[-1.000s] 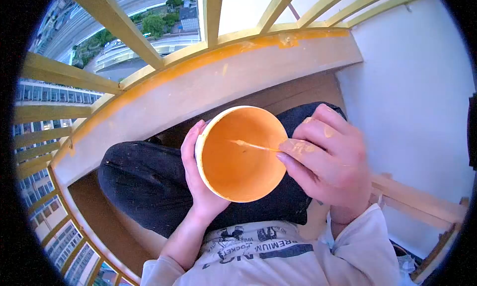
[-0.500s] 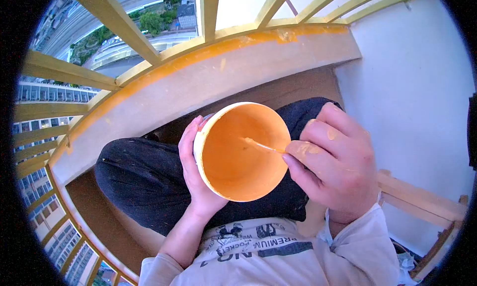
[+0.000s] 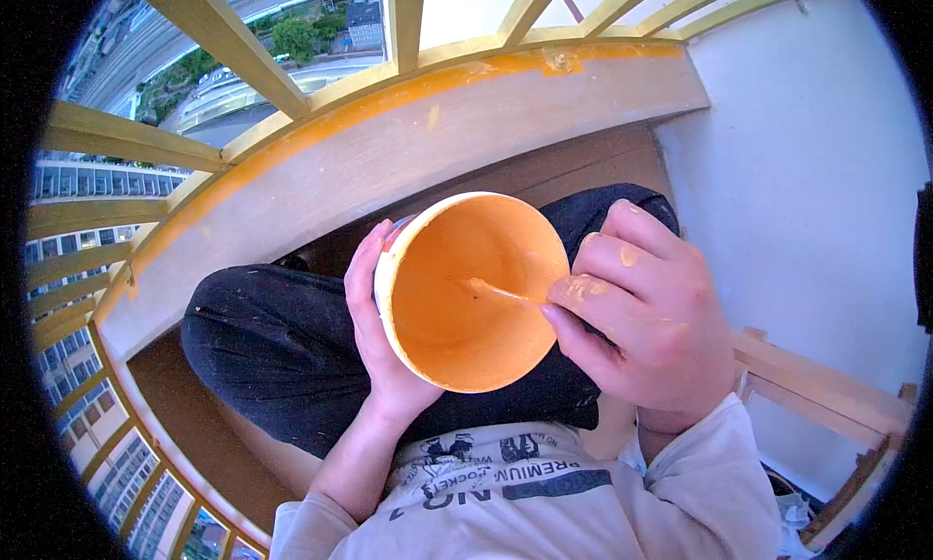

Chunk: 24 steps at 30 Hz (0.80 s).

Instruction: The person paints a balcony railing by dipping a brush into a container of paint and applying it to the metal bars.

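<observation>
A white tub (image 3: 408,344) coated inside with orange paint (image 3: 437,312) sits over my lap, its mouth tilted up toward me. My left hand (image 3: 384,351) is wrapped around the tub's left side, fingers on the outer wall. Between the thumb and fingers of my right hand (image 3: 651,312) is a thin, paint-smeared stick (image 3: 510,296), pinched at the tub's right rim. Its tip reaches into the tub; whether it touches the bottom I cannot tell. Orange smears mark my right fingers.
Yellow railing bars (image 3: 262,64) curve around the front and left, with buildings and roads far below. An orange-stained ledge (image 3: 408,132) runs beneath them. At right are a white wall (image 3: 797,171) and a wooden frame (image 3: 826,385). My crossed legs (image 3: 272,356) fill the middle.
The stick has shifted slightly left and down inside the tub, with my right hand moving along. The tub has moved a little up and left in view; my left hand keeps its hold.
</observation>
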Motion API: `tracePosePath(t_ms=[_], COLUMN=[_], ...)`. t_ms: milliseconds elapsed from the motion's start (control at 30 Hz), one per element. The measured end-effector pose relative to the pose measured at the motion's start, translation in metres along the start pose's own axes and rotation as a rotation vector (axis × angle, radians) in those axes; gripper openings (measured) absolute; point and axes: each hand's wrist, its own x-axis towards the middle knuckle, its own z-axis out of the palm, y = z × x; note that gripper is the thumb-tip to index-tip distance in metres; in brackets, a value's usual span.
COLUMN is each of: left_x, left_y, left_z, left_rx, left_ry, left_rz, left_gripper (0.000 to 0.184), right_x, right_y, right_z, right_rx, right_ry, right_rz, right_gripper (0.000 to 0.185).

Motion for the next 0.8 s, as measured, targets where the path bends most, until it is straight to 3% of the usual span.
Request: tracePosePath(t_ms=[167,467,500,567,700,800], left_x=[0.0,0.004,0.004,-0.005,-0.01,-0.014], left_y=[0.003,0.023,0.026,0.015,0.011,0.007], left_z=[-0.003,-0.007,-0.005,-0.005,-0.005,-0.006], left_rx=[0.021,0.101,0.053,0.026,-0.039,-0.103], left_ry=[0.001,-0.037,-0.027,-0.022,-0.05,-0.066], left_rz=[0.002,-0.005,-0.103,-0.207,-0.263,-0.272], left_gripper=[0.117,0.115,0.114,0.114,0.116,0.119], right_x=[-0.003,-0.016,-0.018,-0.024,-0.013,0.008], right_y=[-0.002,0.007,0.012,0.028,0.085,0.152], right_z=[-0.008,-0.029,-0.033,-0.041,-0.053,-0.04], right_rx=[0.065,0.186,0.167,0.242,0.024,-0.042], right_ry=[0.062,0.408,0.421,0.602,0.666,0.538], right_rz=[0.058,0.201,0.195,0.246,0.354,0.31], right_gripper=[0.019,0.015,0.015,0.015,0.007,0.01])
